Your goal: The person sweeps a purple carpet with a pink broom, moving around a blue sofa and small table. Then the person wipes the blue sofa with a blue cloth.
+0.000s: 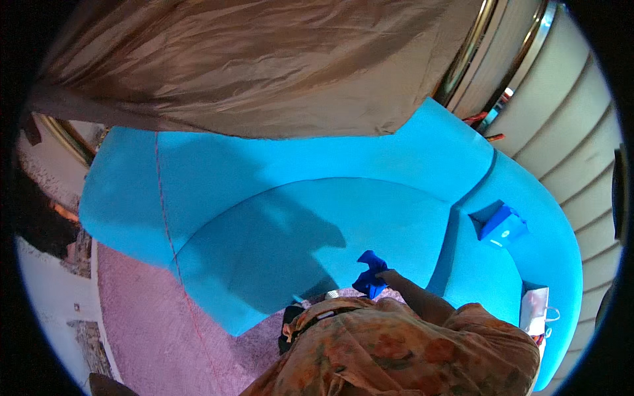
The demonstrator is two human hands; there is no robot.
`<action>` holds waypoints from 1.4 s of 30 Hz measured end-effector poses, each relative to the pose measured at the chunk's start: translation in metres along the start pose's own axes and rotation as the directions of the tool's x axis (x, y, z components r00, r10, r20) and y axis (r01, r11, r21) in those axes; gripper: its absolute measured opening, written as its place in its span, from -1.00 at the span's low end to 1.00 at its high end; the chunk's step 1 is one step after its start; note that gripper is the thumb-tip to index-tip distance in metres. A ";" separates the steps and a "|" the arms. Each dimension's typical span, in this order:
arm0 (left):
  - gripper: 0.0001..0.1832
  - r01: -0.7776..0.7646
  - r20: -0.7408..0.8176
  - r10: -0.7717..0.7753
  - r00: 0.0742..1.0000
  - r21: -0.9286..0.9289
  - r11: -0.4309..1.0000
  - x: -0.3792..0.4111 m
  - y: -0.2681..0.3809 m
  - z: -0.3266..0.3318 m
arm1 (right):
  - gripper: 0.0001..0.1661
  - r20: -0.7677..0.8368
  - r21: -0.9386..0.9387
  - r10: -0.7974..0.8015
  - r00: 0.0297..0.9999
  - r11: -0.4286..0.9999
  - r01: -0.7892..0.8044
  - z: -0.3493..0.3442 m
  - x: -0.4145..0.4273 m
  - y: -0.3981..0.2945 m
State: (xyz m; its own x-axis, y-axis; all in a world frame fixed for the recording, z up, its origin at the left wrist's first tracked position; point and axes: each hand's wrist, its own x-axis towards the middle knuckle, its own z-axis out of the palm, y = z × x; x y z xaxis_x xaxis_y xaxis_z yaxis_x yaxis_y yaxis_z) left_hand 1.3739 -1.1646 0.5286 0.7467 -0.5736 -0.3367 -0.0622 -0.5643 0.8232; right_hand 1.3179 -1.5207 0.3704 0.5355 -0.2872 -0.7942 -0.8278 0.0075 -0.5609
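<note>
My right hand (387, 277) is closed on a crumpled dark-blue cloth (370, 274), which hangs over the front edge of a bright blue upholstered sofa (376, 218). My left hand is out of view. Before me lies the curved sofa seat, with a shadow across its middle. A pink-and-dark cord or strip (161, 198) runs down over the sofa's left part and on across the pink carpet (143, 297).
A large brown sheet (277, 64) hangs behind the sofa's back. On the right part of the sofa stand a blue paper bag (504, 227) and a white bag (535, 312) with handles. A padded cream wall panel (554, 148) rises behind. At left, the wall surface is damaged.
</note>
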 end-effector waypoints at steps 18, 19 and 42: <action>-0.73 -0.081 -0.214 0.051 0.975 -0.132 0.988 0.010 -0.058 -0.124 | -0.66 -0.105 0.059 0.152 0.983 0.987 -0.146 0.102 0.022 -0.010; -0.73 -0.093 -0.259 0.056 0.964 -0.134 0.987 0.004 -0.060 -0.138 | -0.66 -0.036 -0.039 0.074 0.997 0.996 -0.075 0.115 0.021 -0.023; -0.59 -0.165 0.169 0.202 0.965 -0.209 0.964 0.086 -0.091 -0.131 | -0.57 0.058 0.268 -0.273 0.960 0.931 0.249 0.261 -0.101 -0.153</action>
State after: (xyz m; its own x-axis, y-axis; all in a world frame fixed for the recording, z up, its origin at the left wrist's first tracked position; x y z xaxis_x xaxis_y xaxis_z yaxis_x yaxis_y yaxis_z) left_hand 1.5301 -1.0845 0.4846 0.5956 -0.7678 -0.2360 -0.0452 -0.3253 0.9445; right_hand 1.4340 -1.2426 0.4749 0.7501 -0.2221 -0.6229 -0.5926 0.1925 -0.7822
